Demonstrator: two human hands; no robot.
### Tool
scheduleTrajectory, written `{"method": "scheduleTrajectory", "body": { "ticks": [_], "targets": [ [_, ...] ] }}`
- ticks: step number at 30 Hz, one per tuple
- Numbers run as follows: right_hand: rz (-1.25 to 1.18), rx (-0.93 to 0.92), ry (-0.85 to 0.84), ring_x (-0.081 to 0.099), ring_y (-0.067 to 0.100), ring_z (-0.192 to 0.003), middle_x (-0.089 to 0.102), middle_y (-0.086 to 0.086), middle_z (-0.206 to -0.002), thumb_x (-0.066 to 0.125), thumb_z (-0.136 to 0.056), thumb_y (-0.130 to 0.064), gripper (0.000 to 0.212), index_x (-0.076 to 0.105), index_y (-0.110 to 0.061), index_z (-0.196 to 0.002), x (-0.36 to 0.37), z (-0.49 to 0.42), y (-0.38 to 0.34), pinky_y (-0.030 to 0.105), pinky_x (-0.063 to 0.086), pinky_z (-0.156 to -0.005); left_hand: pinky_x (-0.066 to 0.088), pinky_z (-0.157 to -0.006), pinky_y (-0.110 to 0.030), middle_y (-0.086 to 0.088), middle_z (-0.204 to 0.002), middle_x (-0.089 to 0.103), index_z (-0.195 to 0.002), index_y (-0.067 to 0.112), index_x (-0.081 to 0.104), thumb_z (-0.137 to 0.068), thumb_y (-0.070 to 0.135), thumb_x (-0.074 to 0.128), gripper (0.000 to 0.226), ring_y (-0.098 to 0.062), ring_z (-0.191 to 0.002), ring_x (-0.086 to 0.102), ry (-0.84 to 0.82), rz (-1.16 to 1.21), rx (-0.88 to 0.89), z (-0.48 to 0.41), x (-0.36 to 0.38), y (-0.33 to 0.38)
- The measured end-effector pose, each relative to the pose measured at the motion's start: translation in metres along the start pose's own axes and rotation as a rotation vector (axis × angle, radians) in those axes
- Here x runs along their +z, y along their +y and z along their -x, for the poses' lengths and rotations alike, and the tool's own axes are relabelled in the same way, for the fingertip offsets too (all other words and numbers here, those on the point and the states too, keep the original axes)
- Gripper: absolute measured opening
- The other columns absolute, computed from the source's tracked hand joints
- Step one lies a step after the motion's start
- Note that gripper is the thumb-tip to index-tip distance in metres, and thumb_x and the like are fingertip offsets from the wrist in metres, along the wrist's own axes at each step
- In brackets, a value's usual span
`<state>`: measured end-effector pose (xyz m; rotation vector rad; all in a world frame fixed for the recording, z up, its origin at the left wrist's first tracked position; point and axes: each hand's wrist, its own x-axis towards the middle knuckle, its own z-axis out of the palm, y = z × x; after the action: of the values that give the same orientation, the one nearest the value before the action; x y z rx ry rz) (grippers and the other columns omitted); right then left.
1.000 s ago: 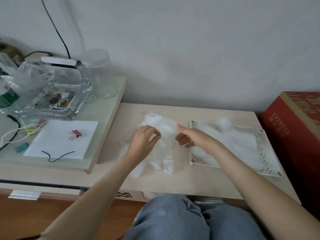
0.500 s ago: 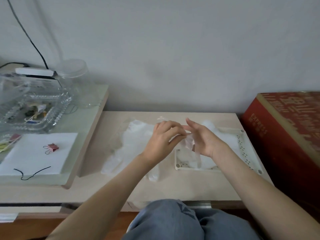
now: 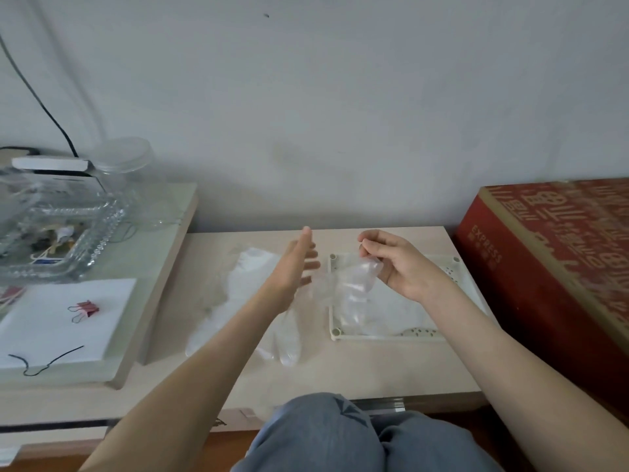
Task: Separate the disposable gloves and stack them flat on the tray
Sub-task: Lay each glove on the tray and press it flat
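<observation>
My right hand (image 3: 405, 267) pinches one glove (image 3: 357, 287) by its cuff so it hangs clear; the tray (image 3: 422, 333) lies just beneath that grip to receive it; my left hand (image 3: 292, 270), fingers straight and holding nothing, hovers over the pile (image 3: 238, 294).

"EXPRESS" on the red box (image 3: 531, 267)
</observation>
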<state>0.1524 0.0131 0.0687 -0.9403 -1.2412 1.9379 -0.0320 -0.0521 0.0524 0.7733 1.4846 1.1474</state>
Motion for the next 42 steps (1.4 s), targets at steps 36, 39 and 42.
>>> {"method": "scheduleTrajectory", "body": {
  "ticks": [36,39,42],
  "targets": [
    [0.561,0.035,0.111,0.053,0.011,-0.108,0.058,-0.014,-0.125,0.064,-0.057,-0.083,0.094,0.049,-0.035,-0.136,-0.062,0.01,-0.005,0.031,0.036,-0.096,0.053,-0.077,-0.025,-0.008,-0.09,0.071,-0.099,0.001,0.058,-0.088,0.012,0.065,0.017,-0.018,-0.08,0.067,-0.359,0.239,0.044,-0.039,0.035,-0.016],
    [0.525,0.069,-0.006,0.057,-0.001,-0.114,0.064,-0.017,-0.122,0.062,-0.04,-0.093,0.101,0.06,-0.033,-0.122,-0.065,0.01,-0.008,0.02,0.04,-0.096,0.055,-0.074,-0.025,-0.008,-0.089,0.071,-0.105,0.003,0.054,-0.087,0.01,0.066,0.023,-0.018,-0.077,0.069,-0.374,0.153,0.045,-0.043,0.04,-0.017],
    [0.426,0.093,-0.054,0.06,-0.013,-0.1,0.069,-0.025,-0.104,0.067,-0.031,-0.09,0.098,0.061,-0.032,-0.111,-0.066,0.011,-0.01,0.004,0.045,-0.076,0.055,-0.072,-0.025,-0.008,-0.088,0.072,-0.103,0.002,0.053,-0.085,0.006,0.067,0.023,-0.018,-0.075,0.07,-0.345,0.089,0.043,-0.048,0.047,-0.019]
  ]
}}
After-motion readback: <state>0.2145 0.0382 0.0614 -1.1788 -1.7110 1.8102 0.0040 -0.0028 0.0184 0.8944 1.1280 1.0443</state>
